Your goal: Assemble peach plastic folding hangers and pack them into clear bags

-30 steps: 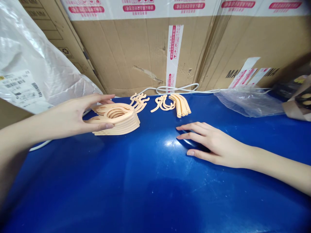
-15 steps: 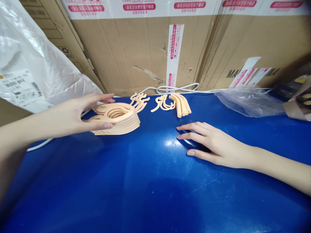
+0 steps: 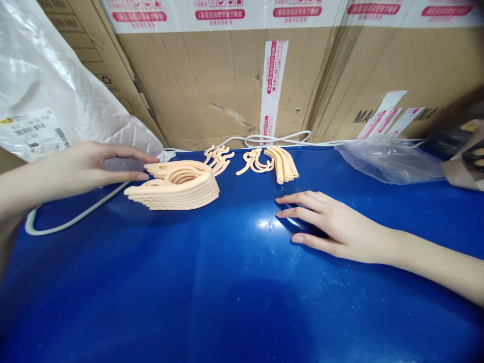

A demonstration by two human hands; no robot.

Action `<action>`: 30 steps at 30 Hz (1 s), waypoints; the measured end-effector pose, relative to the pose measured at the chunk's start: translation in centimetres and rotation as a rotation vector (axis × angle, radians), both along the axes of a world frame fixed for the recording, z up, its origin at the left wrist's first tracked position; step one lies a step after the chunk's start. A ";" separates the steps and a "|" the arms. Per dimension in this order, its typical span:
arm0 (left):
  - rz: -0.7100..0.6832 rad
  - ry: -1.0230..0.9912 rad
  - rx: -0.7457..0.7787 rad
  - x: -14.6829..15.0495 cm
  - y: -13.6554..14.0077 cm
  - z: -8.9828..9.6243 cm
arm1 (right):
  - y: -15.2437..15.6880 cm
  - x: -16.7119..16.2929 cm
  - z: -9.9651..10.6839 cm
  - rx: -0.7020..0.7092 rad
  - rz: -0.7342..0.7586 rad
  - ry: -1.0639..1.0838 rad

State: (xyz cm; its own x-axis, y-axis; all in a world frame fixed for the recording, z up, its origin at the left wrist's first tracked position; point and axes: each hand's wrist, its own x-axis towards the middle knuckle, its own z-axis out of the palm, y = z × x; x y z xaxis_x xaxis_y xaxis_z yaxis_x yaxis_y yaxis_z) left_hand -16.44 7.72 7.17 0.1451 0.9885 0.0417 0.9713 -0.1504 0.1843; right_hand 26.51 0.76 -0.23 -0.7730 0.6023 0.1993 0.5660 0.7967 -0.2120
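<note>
A stack of flat, curved cream plastic pieces [image 3: 177,194] lies at the left on the blue tabletop [image 3: 242,282]; they look like parts of hangers. My left hand [image 3: 94,164] is just left of this stack, thumb and fingers apart, holding nothing. Whether its fingertips touch the stack's left end I cannot tell. Behind the stack lie small cream hooks [image 3: 219,160]. More curved hooks [image 3: 259,161] sit farther right, beside a bundle of cream strips [image 3: 282,164]. My right hand [image 3: 328,224] rests on the tabletop in front of that bundle, fingers spread and empty.
Cardboard boxes [image 3: 196,85] stand along the back edge. A white cable [image 3: 75,221] curves at the left and continues behind the hooks. A white plastic bag [image 3: 75,96] hangs over the left side. Clear plastic film [image 3: 393,159] lies at the back right.
My left hand has let go of the stack and drawn back to the left, uncovering its left end. My right hand has stayed in place.
</note>
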 end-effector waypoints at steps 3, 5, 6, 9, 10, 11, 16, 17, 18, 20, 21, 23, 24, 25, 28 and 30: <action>-0.014 -0.001 0.020 0.7 -0.3 -0.1 | 0.0 -0.1 0.1 -0.001 0.000 0.010; -0.033 0.003 0.038 1.5 -0.7 0.0 | 0.0 -0.1 0.1 -0.004 0.001 0.006; -0.041 0.005 0.040 1.8 -0.9 0.1 | 0.0 -0.1 0.1 -0.005 0.000 0.002; -0.041 -0.001 0.046 2.5 -1.2 0.1 | 0.0 -0.1 0.2 -0.005 -0.002 0.001; -0.034 -0.005 0.048 2.6 -1.3 0.1 | 0.0 -0.1 0.1 -0.006 -0.001 0.004; -0.029 -0.006 0.046 2.6 -1.3 0.1 | 0.0 -0.1 0.1 -0.006 -0.001 0.007; -0.041 -0.020 0.052 2.5 -1.2 0.0 | 0.0 0.0 0.0 -0.002 0.000 -0.011; -0.045 -0.022 0.050 2.5 -1.3 0.1 | 0.0 0.0 0.0 -0.003 0.002 -0.014; -0.046 -0.022 0.049 2.6 -1.3 0.1 | 0.0 0.0 0.0 -0.003 0.003 -0.016; -0.050 -0.018 0.052 2.6 -1.3 0.1 | 0.0 -0.1 0.0 0.000 0.003 -0.018; -0.048 -0.015 0.052 2.6 -1.3 0.0 | 0.0 -0.1 0.0 0.003 0.003 -0.019; -0.044 -0.007 0.046 2.4 -1.2 0.0 | 0.0 -0.1 0.0 0.006 0.001 -0.020; -0.043 0.002 0.039 2.2 -1.1 0.0 | 0.0 0.0 0.0 0.005 0.001 -0.019; -0.045 0.012 0.036 2.0 -1.0 -0.1 | 0.0 0.0 0.0 0.005 0.000 -0.016; -0.065 0.048 0.038 1.3 -0.8 -0.1 | 0.0 0.0 0.0 0.003 0.000 -0.005; -0.068 0.067 0.067 0.8 -0.8 -0.1 | 0.0 0.0 0.1 0.003 0.001 -0.003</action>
